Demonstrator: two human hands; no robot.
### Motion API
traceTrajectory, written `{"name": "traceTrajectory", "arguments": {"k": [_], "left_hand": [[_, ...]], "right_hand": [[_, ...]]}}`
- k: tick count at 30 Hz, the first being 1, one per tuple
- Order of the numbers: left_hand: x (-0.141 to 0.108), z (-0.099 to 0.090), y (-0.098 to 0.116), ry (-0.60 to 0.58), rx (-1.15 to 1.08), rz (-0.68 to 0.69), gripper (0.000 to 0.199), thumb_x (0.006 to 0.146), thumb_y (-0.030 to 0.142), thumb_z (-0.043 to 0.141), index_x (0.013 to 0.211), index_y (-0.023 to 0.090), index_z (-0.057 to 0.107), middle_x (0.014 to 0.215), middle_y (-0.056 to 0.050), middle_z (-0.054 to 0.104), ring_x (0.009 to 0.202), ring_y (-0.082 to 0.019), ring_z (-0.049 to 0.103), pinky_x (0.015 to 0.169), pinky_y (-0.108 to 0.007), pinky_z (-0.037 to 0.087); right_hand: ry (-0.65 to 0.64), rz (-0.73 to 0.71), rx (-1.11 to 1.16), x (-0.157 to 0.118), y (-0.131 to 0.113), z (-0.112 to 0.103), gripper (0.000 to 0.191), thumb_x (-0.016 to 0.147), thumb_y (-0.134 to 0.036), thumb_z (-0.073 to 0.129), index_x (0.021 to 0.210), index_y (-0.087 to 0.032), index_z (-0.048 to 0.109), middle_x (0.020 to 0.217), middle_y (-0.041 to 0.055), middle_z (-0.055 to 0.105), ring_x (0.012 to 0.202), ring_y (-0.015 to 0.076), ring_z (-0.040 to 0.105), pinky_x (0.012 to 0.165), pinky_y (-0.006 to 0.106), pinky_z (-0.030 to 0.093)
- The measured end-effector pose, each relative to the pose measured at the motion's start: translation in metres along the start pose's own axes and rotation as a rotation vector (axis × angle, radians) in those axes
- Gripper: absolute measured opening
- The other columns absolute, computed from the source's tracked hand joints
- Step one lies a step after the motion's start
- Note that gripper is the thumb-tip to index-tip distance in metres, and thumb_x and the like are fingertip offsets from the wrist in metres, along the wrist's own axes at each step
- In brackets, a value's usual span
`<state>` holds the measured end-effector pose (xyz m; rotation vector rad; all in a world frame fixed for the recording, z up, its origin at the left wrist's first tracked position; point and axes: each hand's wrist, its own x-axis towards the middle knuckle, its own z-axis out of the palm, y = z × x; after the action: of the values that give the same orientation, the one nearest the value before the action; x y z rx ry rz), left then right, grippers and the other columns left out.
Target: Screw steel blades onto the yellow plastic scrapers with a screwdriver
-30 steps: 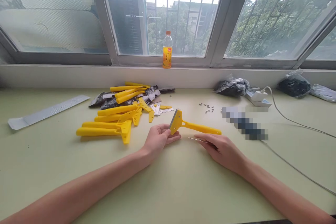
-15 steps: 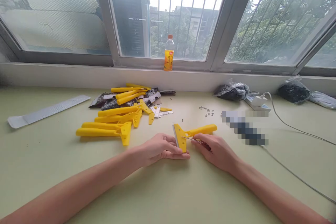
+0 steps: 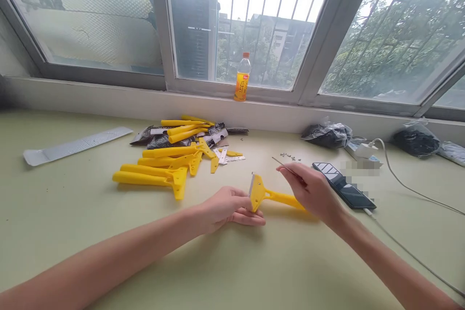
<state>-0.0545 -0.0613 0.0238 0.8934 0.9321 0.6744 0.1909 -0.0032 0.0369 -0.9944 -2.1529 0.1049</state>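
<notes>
My left hand (image 3: 232, 207) grips the head of a yellow scraper (image 3: 257, 193), with the metal blade along the head's left edge. The scraper's handle points right, its end passing behind my right hand (image 3: 308, 185). Closed around a thin screwdriver, my right hand is raised above that handle. The screwdriver's metal shaft (image 3: 279, 161) points up and left, near a scatter of small screws (image 3: 290, 156) on the table. Several more yellow scrapers (image 3: 145, 179) lie in a pile at the left, beside loose blades (image 3: 223, 155).
Black packets (image 3: 170, 141) lie under the pile, and a long white strip (image 3: 78, 145) is farther left. At the right are a phone (image 3: 345, 186) with a cable, a white charger (image 3: 366, 150) and black bags (image 3: 327, 134). A bottle (image 3: 242, 80) stands on the sill.
My right hand has moved up and right with the screwdriver, whose tip has left the scraper head. The scraper's handle has swung down to the right. The whole view has shifted slightly.
</notes>
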Motion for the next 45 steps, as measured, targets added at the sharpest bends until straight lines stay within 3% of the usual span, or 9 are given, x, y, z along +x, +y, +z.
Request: {"name": "traceTrajectory", "arguments": {"k": [2,6,10,14,18,23,30,39,45], "left_hand": [[0.000,-0.001,0.000,-0.027,0.014,-0.001,0.023,0.074,0.019,0.070,0.094,0.008,0.072,0.105,-0.020,0.077,0.098,-0.030,0.076,0.105,-0.035,0.054],[0.001,-0.004,0.000,-0.051,0.048,-0.020,0.026,0.076,0.020,0.069,0.099,0.007,0.074,0.110,-0.019,0.076,0.102,-0.030,0.075,0.105,-0.033,0.053],[0.002,-0.005,-0.001,-0.051,0.058,-0.019,0.024,0.077,0.020,0.069,0.097,0.008,0.074,0.109,-0.019,0.076,0.101,-0.030,0.075,0.106,-0.033,0.052],[0.002,-0.004,-0.001,-0.028,0.062,-0.025,0.022,0.076,0.020,0.069,0.094,0.009,0.074,0.108,-0.018,0.077,0.100,-0.030,0.076,0.105,-0.033,0.052],[0.003,-0.003,-0.003,-0.021,0.056,-0.016,0.021,0.076,0.020,0.069,0.093,0.009,0.074,0.107,-0.018,0.077,0.100,-0.031,0.076,0.106,-0.035,0.052],[0.002,-0.002,-0.002,-0.020,0.045,-0.014,0.022,0.074,0.019,0.072,0.093,0.009,0.075,0.107,-0.019,0.077,0.102,-0.033,0.075,0.110,-0.039,0.049],[0.000,-0.002,-0.001,-0.021,0.049,-0.018,0.024,0.076,0.019,0.070,0.097,0.007,0.073,0.109,-0.020,0.076,0.102,-0.032,0.075,0.108,-0.037,0.051],[-0.001,0.000,0.002,0.001,0.044,-0.038,0.020,0.073,0.018,0.071,0.090,0.007,0.071,0.105,-0.020,0.077,0.101,-0.031,0.075,0.107,-0.037,0.051],[-0.002,0.002,0.001,0.020,0.026,-0.035,0.025,0.073,0.018,0.072,0.094,0.006,0.072,0.105,-0.020,0.077,0.101,-0.031,0.075,0.107,-0.036,0.052]], "right_hand": [[-0.080,0.072,-0.030,0.023,0.013,0.004,0.024,0.096,-0.040,0.058,0.090,-0.020,0.070,0.072,0.0026,0.063,0.060,0.0164,0.051,0.061,0.031,0.040],[-0.297,0.159,0.136,0.053,0.035,0.029,0.028,0.084,-0.047,0.071,0.091,-0.020,0.077,0.084,0.0038,0.069,0.071,0.0174,0.058,0.068,0.031,0.045],[-0.408,0.150,0.231,0.058,0.039,0.050,0.032,0.084,-0.049,0.070,0.095,-0.021,0.080,0.091,0.0056,0.073,0.078,0.0180,0.063,0.071,0.030,0.049],[-0.462,0.155,0.263,0.057,0.038,0.055,0.031,0.086,-0.047,0.067,0.094,-0.020,0.082,0.089,0.0072,0.072,0.076,0.0181,0.063,0.069,0.030,0.049],[-0.465,0.152,0.271,0.057,0.039,0.057,0.031,0.087,-0.044,0.066,0.099,-0.020,0.081,0.091,0.0080,0.073,0.078,0.0196,0.067,0.072,0.031,0.051],[-0.453,0.157,0.256,0.057,0.035,0.061,0.031,0.087,-0.042,0.065,0.072,-0.018,0.076,0.083,0.0086,0.073,0.077,0.0209,0.068,0.068,0.030,0.050],[-0.410,0.179,0.141,0.057,0.022,0.058,0.036,0.085,-0.035,0.062,0.053,-0.019,0.061,0.057,0.0013,0.060,0.059,0.0150,0.049,0.056,0.029,0.036],[-0.351,0.234,0.216,0.053,0.022,0.060,0.020,0.082,-0.035,0.066,0.076,-0.018,0.073,0.078,0.0048,0.072,0.071,0.0182,0.060,0.066,0.029,0.045],[-0.218,0.328,0.334,0.045,0.010,0.025,0.032,0.086,-0.048,0.066,0.089,-0.016,0.073,0.078,0.0042,0.070,0.060,0.0123,0.052,0.054,0.025,0.037]]}}
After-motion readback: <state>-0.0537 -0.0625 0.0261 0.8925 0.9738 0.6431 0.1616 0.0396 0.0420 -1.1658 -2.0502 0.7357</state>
